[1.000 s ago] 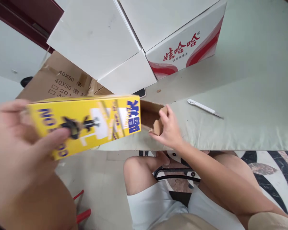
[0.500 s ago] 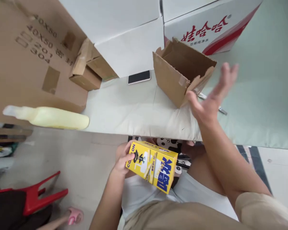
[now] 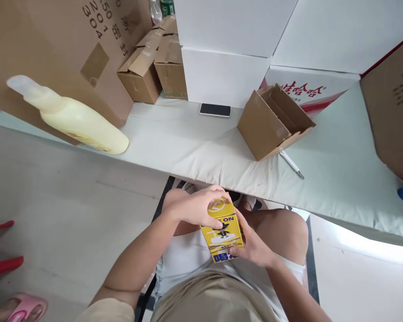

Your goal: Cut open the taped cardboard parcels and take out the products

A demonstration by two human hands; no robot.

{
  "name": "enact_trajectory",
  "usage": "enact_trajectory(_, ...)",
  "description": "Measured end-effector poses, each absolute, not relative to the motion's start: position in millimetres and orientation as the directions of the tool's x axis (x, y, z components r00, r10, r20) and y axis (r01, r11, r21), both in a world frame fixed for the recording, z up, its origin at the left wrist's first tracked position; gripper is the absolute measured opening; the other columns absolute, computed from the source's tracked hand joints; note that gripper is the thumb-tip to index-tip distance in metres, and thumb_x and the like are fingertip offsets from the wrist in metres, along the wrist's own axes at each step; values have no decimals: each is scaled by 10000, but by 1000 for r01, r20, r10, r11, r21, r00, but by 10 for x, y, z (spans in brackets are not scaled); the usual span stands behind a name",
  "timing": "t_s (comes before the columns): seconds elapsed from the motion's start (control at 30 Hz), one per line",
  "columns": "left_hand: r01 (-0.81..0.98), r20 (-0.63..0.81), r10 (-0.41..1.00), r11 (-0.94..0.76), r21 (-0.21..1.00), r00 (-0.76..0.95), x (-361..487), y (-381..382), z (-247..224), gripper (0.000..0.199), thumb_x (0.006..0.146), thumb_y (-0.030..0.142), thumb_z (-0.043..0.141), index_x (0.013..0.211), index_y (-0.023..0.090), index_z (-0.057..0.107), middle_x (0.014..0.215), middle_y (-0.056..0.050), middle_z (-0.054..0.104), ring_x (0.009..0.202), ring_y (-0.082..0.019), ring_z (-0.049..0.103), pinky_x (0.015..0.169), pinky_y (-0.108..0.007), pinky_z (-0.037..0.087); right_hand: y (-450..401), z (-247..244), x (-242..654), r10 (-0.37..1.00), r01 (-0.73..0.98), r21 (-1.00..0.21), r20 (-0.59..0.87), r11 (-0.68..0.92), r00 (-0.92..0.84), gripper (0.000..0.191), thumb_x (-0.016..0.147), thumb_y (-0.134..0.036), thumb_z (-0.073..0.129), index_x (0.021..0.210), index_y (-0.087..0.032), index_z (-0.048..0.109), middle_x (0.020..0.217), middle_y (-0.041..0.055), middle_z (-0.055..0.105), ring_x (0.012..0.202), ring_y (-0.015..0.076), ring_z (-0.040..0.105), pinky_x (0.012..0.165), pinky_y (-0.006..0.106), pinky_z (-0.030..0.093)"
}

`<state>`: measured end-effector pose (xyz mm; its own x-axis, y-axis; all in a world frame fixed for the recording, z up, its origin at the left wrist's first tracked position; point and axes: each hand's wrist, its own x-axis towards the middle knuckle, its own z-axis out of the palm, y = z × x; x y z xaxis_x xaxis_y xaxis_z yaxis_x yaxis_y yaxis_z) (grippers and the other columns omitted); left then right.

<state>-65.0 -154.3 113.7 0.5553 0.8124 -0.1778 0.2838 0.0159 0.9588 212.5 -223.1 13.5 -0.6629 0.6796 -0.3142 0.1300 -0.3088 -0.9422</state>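
A yellow box [image 3: 223, 235] with blue lettering and a black figure is held over my lap, below the table's front edge. My left hand [image 3: 201, 208] grips its upper end, fingers over the top and thumb on the printed face. Around the right side and lower part of the box, my right hand [image 3: 251, 243] is closed, its thumb on the front. On the table [image 3: 188, 143] above stands an open brown cardboard box [image 3: 262, 125], its flaps up. A white cutter knife [image 3: 291, 164] lies beside that box, partly hidden behind it.
A black phone [image 3: 215, 110] lies before stacked white cartons [image 3: 221, 76]. Small brown boxes [image 3: 141, 80] and a pale yellow bottle [image 3: 83, 123] are at the left, near a big carton [image 3: 104, 89]. A red stool [image 3: 3, 267] and another person's pink slipper [image 3: 28, 308] show lower left.
My right hand has come down from beside the open cardboard box and taken hold of the yellow box. The yellow box has been turned more upright, and my left hand has shifted to its top. The view has shifted.
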Motion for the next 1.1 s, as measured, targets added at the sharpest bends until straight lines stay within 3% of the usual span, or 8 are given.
enact_trajectory(0.13,17,-60,945,57,998,321,-729,-1776,853,611,794,454,850,1352,287,666,1418,-121,636,1330,-337,616,1137,-469,510,-2240,97,2055,786,-24,-926,-306,-377,-537,1210,735,-668,868,1672,-406,148,1567,153,526,1397,360,612,1113,603,549)
enact_trajectory(0.23,-216,-88,981,125,968,172,-625,-2034,433,901,713,560,918,1498,322,544,1585,-139,523,1518,-380,462,1245,-507,419,-2027,98,1933,852,-83,-945,-244,-316,-464,1058,755,-656,849,1609,-398,280,1439,149,635,1269,375,697,1031,620,604)
enact_trajectory(0.33,-328,-146,974,198,924,175,-462,-1950,208,1097,666,554,957,1591,391,390,1603,-139,500,1434,-376,551,1153,-513,512,-1551,202,1699,901,-122,-971,-140,-207,-410,960,796,-640,811,1581,-353,337,1403,152,665,1232,361,716,1030,617,607)
enact_trajectory(0.53,-258,1,987,-44,965,-163,-645,-292,1005,945,727,445,921,1532,335,437,1347,-111,655,1179,-294,670,977,-405,563,146,1048,981,914,-263,-965,91,-18,-396,985,689,-576,860,1515,-309,395,1491,119,619,1228,306,700,1053,580,593)
enact_trajectory(0.73,-161,-227,943,191,968,-245,-867,738,1756,496,910,400,721,1377,325,571,1179,-79,726,1027,-245,678,863,-385,522,1162,1607,527,926,-154,-963,-158,-221,-342,669,851,-500,690,1449,-341,435,1424,77,652,1095,257,729,915,565,654)
enact_trajectory(0.83,-150,-154,962,122,981,-225,-850,571,1735,517,863,448,765,1332,327,584,1166,-67,724,1036,-245,674,831,-351,505,1027,1587,533,928,-178,-964,-125,-198,-350,677,844,-551,699,1436,-354,438,1418,63,660,1127,257,730,944,553,652)
enact_trajectory(0.97,-344,2,995,-35,938,-96,-851,10,1452,554,828,614,695,1285,326,572,1217,-61,699,1044,-234,680,815,-328,516,271,1423,1020,920,-274,-962,101,-7,-378,840,742,-661,772,1469,-360,477,1463,62,645,1188,305,720,978,557,642)
enact_trajectory(1.1,-437,-77,990,17,899,-119,-775,-362,999,548,745,592,702,1185,291,572,1139,-57,704,1025,-228,683,860,-339,527,-900,1043,2116,945,-20,-998,63,59,-321,969,729,-931,560,1500,-343,556,1418,143,670,1251,434,690,942,649,637)
